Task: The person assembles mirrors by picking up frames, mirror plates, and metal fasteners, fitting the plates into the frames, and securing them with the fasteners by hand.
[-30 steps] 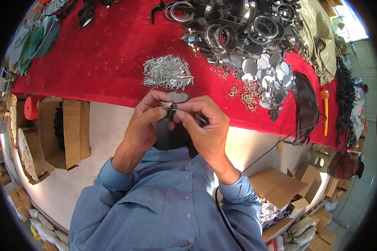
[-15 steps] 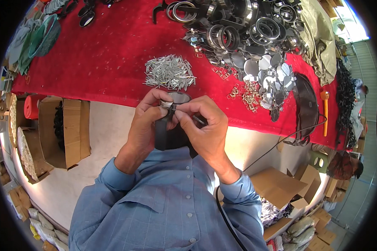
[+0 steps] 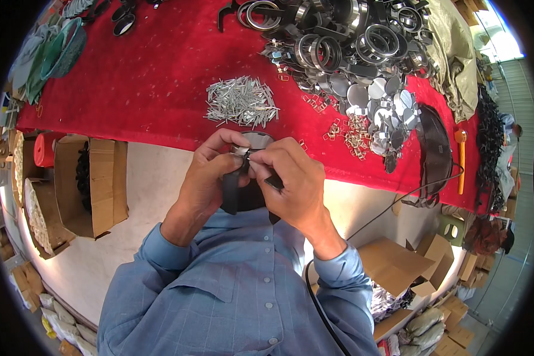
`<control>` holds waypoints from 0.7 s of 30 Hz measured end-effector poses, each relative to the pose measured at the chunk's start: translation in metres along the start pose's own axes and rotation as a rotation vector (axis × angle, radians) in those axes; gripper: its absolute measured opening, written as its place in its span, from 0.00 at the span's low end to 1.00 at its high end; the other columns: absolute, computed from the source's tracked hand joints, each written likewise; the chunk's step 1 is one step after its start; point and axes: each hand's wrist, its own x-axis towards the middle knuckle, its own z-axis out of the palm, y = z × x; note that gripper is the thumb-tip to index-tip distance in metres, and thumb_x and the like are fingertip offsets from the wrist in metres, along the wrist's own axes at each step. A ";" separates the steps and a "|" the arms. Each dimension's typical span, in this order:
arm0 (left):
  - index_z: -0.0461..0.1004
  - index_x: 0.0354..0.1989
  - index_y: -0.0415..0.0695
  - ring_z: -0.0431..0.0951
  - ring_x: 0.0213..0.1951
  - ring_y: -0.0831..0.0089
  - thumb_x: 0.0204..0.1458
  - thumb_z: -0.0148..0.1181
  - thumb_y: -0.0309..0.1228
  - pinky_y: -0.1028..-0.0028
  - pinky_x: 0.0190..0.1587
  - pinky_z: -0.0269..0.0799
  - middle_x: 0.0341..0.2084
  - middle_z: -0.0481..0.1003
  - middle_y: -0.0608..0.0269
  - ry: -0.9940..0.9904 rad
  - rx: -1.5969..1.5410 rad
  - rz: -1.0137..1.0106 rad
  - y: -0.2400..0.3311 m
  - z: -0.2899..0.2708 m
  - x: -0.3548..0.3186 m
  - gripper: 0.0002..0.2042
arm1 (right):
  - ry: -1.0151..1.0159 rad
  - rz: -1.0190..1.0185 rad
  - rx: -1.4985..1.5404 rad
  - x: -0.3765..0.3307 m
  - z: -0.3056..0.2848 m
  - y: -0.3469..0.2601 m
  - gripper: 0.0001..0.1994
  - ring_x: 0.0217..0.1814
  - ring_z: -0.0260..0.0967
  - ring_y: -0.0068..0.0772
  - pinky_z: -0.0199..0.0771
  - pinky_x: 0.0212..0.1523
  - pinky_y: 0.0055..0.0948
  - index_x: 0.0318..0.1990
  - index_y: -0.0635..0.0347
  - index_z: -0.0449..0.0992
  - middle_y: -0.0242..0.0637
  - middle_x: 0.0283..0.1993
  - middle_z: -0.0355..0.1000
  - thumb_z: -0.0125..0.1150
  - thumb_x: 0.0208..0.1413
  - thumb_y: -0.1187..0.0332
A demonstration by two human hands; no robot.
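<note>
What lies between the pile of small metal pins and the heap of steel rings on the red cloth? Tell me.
In the head view, only bare red cloth separates the pin pile from the heap of rings; a few small clips sit at the heap's lower edge.

Bare red cloth (image 3: pixel 154 77) left of the pin pile (image 3: pixel 242 102); metal rings (image 3: pixel 338 41) crowd the right

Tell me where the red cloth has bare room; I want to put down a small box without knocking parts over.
The widest bare stretch of red cloth lies left of the pile of metal pins, up to the green mesh items. A narrow strip runs along the near edge under the pins. The right side is crowded: metal rings, round discs, small buckles.
</note>
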 end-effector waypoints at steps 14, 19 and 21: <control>0.72 0.47 0.39 0.80 0.38 0.73 0.53 0.56 0.17 0.74 0.42 0.77 0.40 0.78 0.58 0.045 0.189 0.323 -0.004 0.004 0.000 0.13 | -0.117 0.606 0.334 0.000 -0.016 -0.002 0.13 0.29 0.65 0.17 0.69 0.30 0.20 0.48 0.65 0.72 0.31 0.30 0.70 0.65 0.57 0.73; 0.71 0.48 0.35 0.82 0.39 0.72 0.51 0.57 0.14 0.76 0.40 0.77 0.38 0.77 0.57 0.083 0.553 0.702 -0.005 0.002 -0.002 0.15 | 0.022 0.588 0.501 -0.005 -0.020 0.000 0.10 0.35 0.66 0.18 0.68 0.38 0.19 0.52 0.67 0.73 0.34 0.38 0.74 0.52 0.66 0.75; 0.72 0.47 0.34 0.82 0.38 0.71 0.48 0.58 0.12 0.76 0.40 0.77 0.38 0.77 0.56 0.072 0.588 0.775 -0.007 0.003 -0.003 0.16 | 0.027 0.509 0.459 -0.005 -0.018 -0.004 0.12 0.35 0.63 0.15 0.64 0.38 0.16 0.53 0.66 0.77 0.30 0.38 0.73 0.49 0.70 0.72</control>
